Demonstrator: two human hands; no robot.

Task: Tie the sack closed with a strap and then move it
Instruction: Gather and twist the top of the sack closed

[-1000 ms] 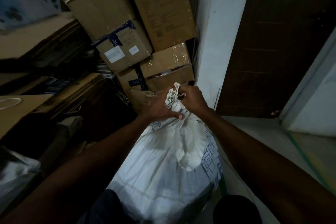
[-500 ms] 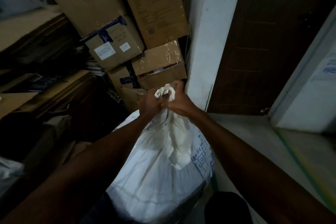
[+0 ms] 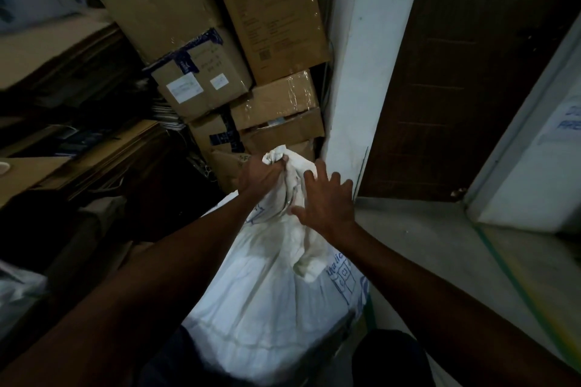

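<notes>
A full white woven sack [image 3: 270, 302] with blue print stands on the floor between my legs. Its top is gathered into a bunched neck [image 3: 281, 163]. My left hand [image 3: 259, 174] is shut around that neck and holds it up. My right hand [image 3: 325, 203] hovers just right of the neck with its fingers spread, holding nothing. A loose fold of white cloth [image 3: 306, 254] hangs down the sack's front below my right hand. No separate strap can be made out.
Stacked cardboard boxes [image 3: 220, 50] rise right behind the sack. A white wall column [image 3: 355, 78] and a dark wooden door [image 3: 465, 72] stand to the right. Flat cardboard and dark clutter [image 3: 78, 160] fill the left. Bare grey floor [image 3: 440, 254] lies to the right.
My right hand has let go of the sack's neck and opened, moving slightly right. My left hand keeps its grip on the neck.
</notes>
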